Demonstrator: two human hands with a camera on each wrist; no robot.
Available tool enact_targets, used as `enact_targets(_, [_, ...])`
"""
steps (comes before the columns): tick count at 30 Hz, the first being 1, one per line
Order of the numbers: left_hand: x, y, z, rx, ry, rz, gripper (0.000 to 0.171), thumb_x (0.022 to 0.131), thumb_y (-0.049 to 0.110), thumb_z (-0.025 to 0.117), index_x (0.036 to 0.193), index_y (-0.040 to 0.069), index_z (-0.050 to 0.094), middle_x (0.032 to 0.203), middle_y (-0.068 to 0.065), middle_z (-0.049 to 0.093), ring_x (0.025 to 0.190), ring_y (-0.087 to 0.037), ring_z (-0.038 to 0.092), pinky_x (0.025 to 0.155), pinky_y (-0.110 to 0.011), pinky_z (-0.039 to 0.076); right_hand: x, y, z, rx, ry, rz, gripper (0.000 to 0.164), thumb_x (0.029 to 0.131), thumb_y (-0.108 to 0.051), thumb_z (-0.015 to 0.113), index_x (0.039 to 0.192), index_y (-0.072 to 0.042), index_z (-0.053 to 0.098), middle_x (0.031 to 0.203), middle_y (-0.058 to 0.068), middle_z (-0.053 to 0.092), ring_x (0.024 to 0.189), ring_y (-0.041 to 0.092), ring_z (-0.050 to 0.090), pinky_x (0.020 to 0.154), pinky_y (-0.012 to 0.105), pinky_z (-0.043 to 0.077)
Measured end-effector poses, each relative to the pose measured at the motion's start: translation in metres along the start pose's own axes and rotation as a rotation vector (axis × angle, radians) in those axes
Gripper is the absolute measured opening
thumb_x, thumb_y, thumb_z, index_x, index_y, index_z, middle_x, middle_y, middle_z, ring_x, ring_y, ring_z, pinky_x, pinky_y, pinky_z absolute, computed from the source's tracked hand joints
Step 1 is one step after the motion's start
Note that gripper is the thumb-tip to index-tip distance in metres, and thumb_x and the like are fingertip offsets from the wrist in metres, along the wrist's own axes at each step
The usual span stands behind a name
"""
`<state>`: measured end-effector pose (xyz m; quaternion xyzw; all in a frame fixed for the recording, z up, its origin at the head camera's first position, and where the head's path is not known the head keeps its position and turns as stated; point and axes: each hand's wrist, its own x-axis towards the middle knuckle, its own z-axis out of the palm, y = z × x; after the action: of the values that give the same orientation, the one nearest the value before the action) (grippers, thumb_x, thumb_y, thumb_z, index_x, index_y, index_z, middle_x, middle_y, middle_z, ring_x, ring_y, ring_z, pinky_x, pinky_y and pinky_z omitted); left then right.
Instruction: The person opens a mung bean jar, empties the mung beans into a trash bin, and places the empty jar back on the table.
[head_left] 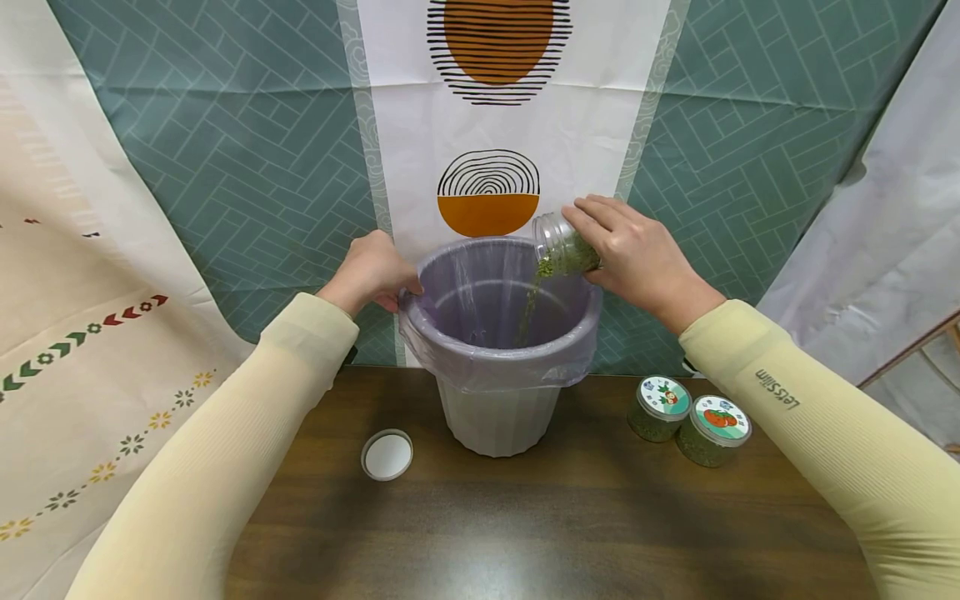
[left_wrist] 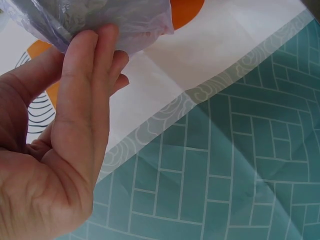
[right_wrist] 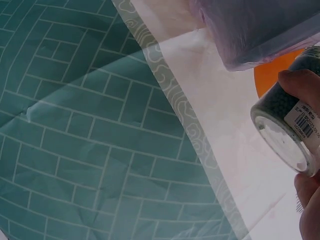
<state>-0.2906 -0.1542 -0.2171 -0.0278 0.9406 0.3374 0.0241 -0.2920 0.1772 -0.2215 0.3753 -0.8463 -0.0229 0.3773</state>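
Note:
A pale grey trash bin (head_left: 495, 421) stands upright on the table, lined with a translucent purple bag (head_left: 510, 367) folded over its rim. At the rim's left side my left hand (head_left: 378, 268) pinches the bin's edge and liner between thumb and fingers. My right hand (head_left: 641, 254) grips a clear plastic jar (head_left: 557, 242), tilted mouth-down over the rim's right side. Small green granules (head_left: 529, 307) stream from the jar into the bin. In the right wrist view, the base and barcode label (right_wrist: 302, 120) of that jar show between thumb and fingers.
Two lidded jars of green contents, one (head_left: 657, 421) beside the other (head_left: 711, 442), stand right of the bin. A round white lid (head_left: 387, 456) lies on the brown wooden table (head_left: 525, 525) at front left. A patterned cloth (head_left: 247, 150) hangs directly behind the bin.

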Motion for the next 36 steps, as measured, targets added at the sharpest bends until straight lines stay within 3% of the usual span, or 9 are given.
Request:
enact_targets(26, [-0.0001,0.0,-0.0004,0.008,0.008,0.023,0.034,0.07,0.014,0.074,0.092,-0.006,0.055,0.094,-0.019,0.058,0.057,-0.025,0.069,0.052,-0.032,0.057,0.0022,-0.0007,-0.001,-0.009,-0.003,-0.006,0.09,0.057,-0.012,0.09,0.136,-0.008,0.046,0.134,0.017,0.052,0.126,0.034,0.047,0.098,0.048,0.046])
enact_targets(36, [0.0002,0.0007,-0.0001,0.008,0.007,-0.006,0.034,0.07,0.012,0.073,0.092,-0.006,0.055,0.087,-0.019,0.058,0.056,-0.026,0.069,0.052,-0.033,0.057,0.0007,-0.0008,-0.0019,-0.003,-0.003,0.001,0.09,0.057,-0.014,0.09,0.135,-0.008,0.047,0.134,0.017,0.052,0.126,0.034,0.047,0.098,0.048,0.046])
